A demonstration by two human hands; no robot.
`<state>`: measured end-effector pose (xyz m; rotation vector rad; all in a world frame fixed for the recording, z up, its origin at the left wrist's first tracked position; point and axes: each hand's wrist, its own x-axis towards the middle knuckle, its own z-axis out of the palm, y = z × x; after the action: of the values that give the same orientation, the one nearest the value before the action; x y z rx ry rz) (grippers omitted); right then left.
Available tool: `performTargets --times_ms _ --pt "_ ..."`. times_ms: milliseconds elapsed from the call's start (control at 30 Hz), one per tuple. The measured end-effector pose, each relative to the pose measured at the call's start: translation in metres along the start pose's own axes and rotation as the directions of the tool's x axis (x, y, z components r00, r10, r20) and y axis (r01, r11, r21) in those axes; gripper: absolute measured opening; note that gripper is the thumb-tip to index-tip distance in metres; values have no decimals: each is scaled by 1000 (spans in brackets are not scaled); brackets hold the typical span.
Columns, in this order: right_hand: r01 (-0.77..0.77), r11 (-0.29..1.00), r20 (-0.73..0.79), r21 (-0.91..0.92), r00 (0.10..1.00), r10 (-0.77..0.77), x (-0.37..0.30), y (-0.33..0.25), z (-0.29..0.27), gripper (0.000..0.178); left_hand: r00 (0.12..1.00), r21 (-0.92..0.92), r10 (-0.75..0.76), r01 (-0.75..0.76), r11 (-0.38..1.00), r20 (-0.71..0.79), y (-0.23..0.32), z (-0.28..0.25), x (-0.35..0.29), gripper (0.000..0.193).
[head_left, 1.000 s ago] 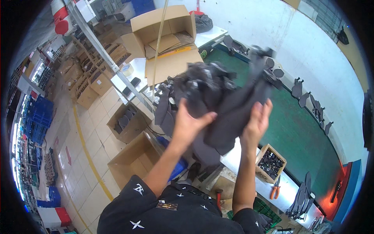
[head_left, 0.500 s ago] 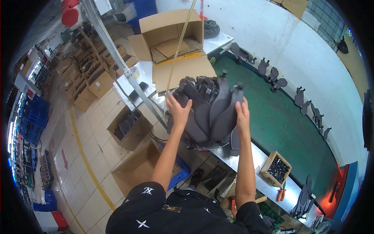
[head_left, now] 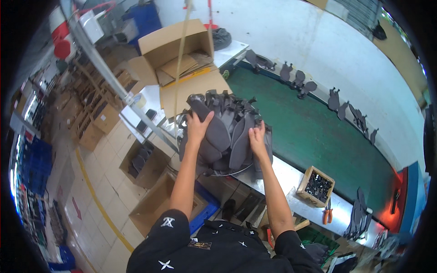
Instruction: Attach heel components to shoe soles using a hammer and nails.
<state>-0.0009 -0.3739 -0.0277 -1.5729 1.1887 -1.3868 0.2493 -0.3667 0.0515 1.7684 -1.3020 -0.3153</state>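
Note:
A heap of dark grey, paddle-shaped padded parts (head_left: 223,157) with black clip-like ends rests in a round holder (head_left: 227,174), whose thin rim shows below them. On the left of the heap, my left hand (head_left: 197,129) is closed around the upper end of one grey part (head_left: 217,135), thumb on its near face. At the right, my right hand (head_left: 257,140) grips the edge of another grey part (head_left: 241,145) between thumb and fingers. Some of its fingers are hidden behind that part.
An open cardboard box (head_left: 175,34) stands behind the heap. A green conveyor belt (head_left: 309,123) runs to the right, with grey parts along its far edge. A wooden tray of small black pieces (head_left: 314,170) and orange-handled pliers (head_left: 327,215) lie near right. A metal pole (head_left: 109,75) rises at left.
My hands have come slightly closer together, and the grey parts between them have shifted, so more black clips show on top. The whole view has also turned a little.

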Motion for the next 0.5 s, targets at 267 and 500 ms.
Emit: performTargets --times_ms 267,500 --pt "-87 973 -354 -216 935 5 -16 -19 -7 54 992 132 102 -111 985 73 25 10 -24 80" --pt "106 982 -249 -154 958 -142 -76 -98 -99 24 693 509 624 -414 755 -361 35 -39 -64 44"
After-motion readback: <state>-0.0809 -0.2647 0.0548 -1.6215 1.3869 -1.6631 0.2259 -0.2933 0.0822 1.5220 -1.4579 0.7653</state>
